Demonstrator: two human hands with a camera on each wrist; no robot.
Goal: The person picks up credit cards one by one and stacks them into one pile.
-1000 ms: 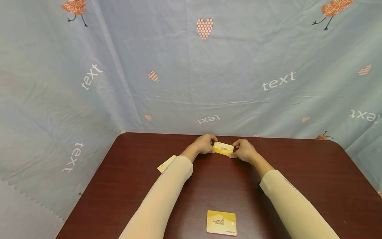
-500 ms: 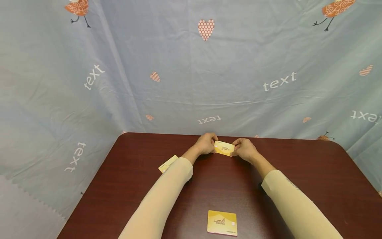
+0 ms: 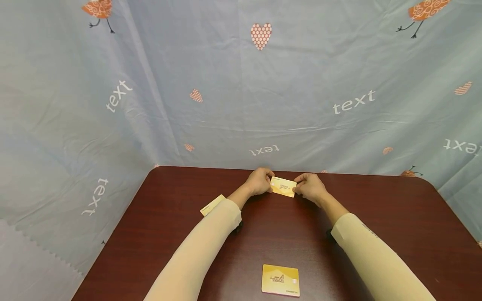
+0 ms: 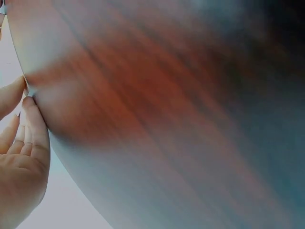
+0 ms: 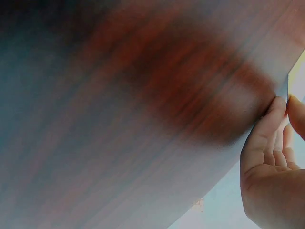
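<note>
Near the far edge of the table, a yellow and white plastic card [image 3: 283, 187] with a dark printed emblem spans the gap between both hands. My left hand [image 3: 259, 181] pinches its left end between thumb and fingertips. Its right end is pinched by my right hand [image 3: 310, 187], the thumb on the near side. In the left wrist view, the left hand [image 4: 28, 152] shows thumb and index finger meeting at the card's edge. The right wrist view shows the right hand [image 5: 271, 157] with a similar pinch.
A second yellow card [image 3: 280, 280] lies flat near the front of the dark red-brown table [image 3: 278, 234]. Another pale card [image 3: 212, 205] lies at the left, partly covered by the left sleeve. A blue-grey printed curtain [image 3: 293, 83] hangs right behind the table.
The card has shifted slightly to the right in view, and its face looks paler. My right thumb has moved up a little along the card's right end. Both hands keep their grip.
</note>
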